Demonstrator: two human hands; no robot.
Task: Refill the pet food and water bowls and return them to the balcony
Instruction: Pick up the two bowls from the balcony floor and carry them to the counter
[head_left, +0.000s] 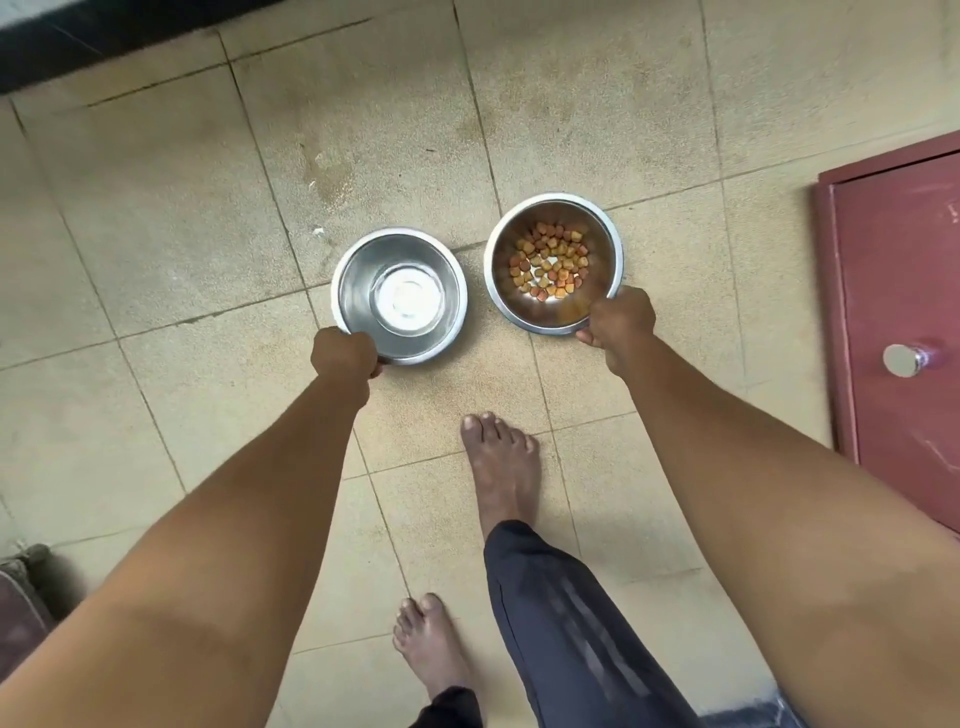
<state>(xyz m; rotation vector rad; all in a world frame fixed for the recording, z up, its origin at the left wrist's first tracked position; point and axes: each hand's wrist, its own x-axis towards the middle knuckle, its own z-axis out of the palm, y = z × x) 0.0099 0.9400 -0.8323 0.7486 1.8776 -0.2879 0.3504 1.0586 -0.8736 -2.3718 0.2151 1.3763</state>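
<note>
On the tiled floor (156, 208), whose square beige tiles look matte, grainy and stained, with thin dark grout lines, two round steel bowls sit side by side, close but not touching. Both are polished metal with rolled rims and sloping walls. The left bowl (353, 291) shows a bright flat bottom; whether it holds water cannot be told from the glare. The right bowl (540, 314) holds one loose layer of kibble (550, 265), small blocky pieces in orange, tan and reddish brown, too many to count surely. Whether the bowls rest on the tiles or hang just above them is unclear. The two hands are well apart, each clamped on one bowl: the left hand (344, 353) has its fingers curled round the near rim of the left bowl, and the right hand (618, 322) grips the near right rim of the kibble bowl. Below them stand two bare feet (501, 462) and one dark trouser leg (561, 623) with faint stripes. At the right edge lies one dull red panelled door (898, 291) bearing one shiny round metal knob (901, 359).
</note>
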